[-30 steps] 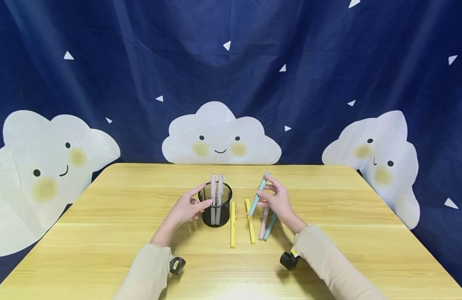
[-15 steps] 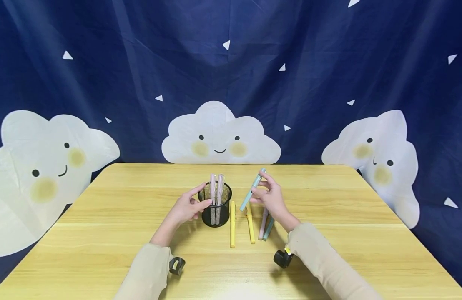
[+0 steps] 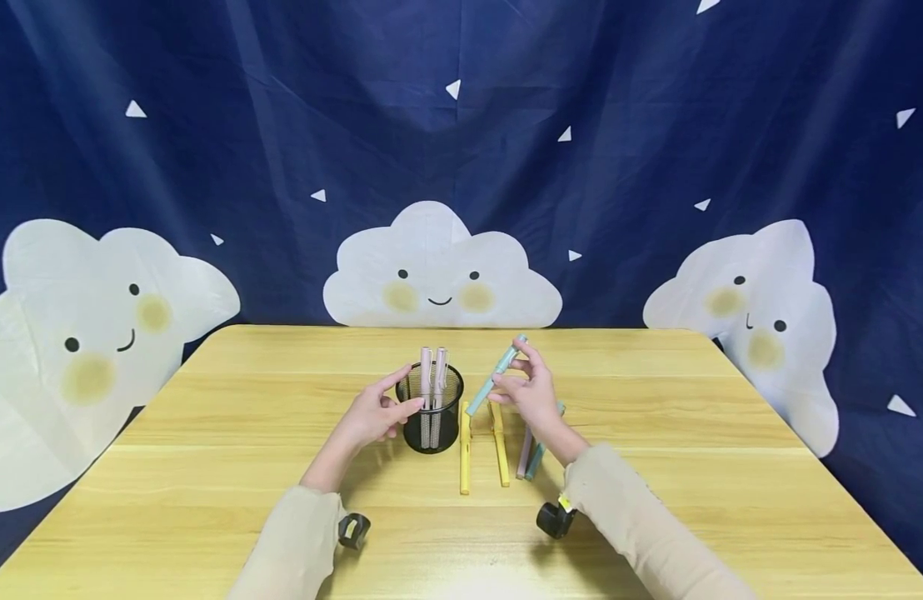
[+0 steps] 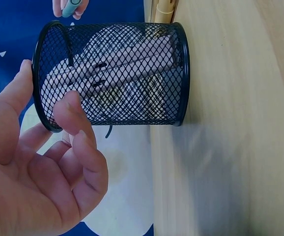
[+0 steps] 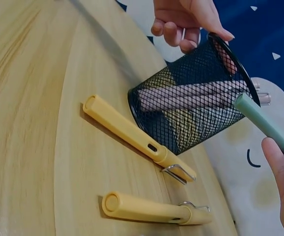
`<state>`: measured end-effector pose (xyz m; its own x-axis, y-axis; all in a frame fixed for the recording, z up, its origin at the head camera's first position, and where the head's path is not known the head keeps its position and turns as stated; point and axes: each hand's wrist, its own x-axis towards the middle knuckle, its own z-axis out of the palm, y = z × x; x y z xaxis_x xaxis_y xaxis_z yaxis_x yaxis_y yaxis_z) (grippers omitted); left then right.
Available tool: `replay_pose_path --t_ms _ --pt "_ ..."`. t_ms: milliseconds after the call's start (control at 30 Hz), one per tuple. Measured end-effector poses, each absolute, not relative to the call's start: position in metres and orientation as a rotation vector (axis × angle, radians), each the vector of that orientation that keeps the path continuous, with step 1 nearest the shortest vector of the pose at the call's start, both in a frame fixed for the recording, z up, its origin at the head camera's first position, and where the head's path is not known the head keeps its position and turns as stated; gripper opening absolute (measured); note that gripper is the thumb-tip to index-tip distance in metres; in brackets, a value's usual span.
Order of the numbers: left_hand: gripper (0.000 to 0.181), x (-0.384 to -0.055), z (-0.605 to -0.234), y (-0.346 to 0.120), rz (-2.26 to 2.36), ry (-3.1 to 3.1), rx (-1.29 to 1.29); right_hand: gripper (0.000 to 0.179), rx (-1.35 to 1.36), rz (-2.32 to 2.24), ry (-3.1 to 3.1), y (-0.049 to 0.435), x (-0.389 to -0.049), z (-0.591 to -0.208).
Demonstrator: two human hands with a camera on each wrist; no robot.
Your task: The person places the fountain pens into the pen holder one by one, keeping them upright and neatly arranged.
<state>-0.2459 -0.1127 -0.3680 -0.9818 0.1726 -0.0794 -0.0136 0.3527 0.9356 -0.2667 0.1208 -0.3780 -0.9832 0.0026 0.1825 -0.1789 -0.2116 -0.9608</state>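
Note:
A black mesh pen holder stands upright on the table, with two pale pink pens standing in it. My left hand holds the holder at its rim, thumb and a finger spread across the near side. With thumb and fingertips my right hand pinches a light teal pen, tilted, its lower end just right of the holder's rim. Below that pen lie two yellow pens with metal clips. A lilac pen and another teal pen lie under the right wrist, partly hidden by it.
The wooden table reaches back to a dark blue curtain with white cloud figures. Black wrist cameras hang beneath both beige sleeves, low over the tabletop.
My right hand has carried the teal pen leftward toward the holder, and the pen leans more. My left hand and the holder have stayed in place.

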Motion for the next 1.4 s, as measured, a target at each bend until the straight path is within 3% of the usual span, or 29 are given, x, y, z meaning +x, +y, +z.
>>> replay_pose_path --t_ms 1100,1400 --pt "0.067 -0.245 -0.368 -0.113 1.673 2.456 0.157 0.069 0.261 2.448 -1.736 0.097 -0.260 -0.367" --pt "0.066 -0.245 -0.368 -0.113 1.674 2.464 0.150 0.079 0.276 2.452 -1.647 0.091 -0.261 -0.368"
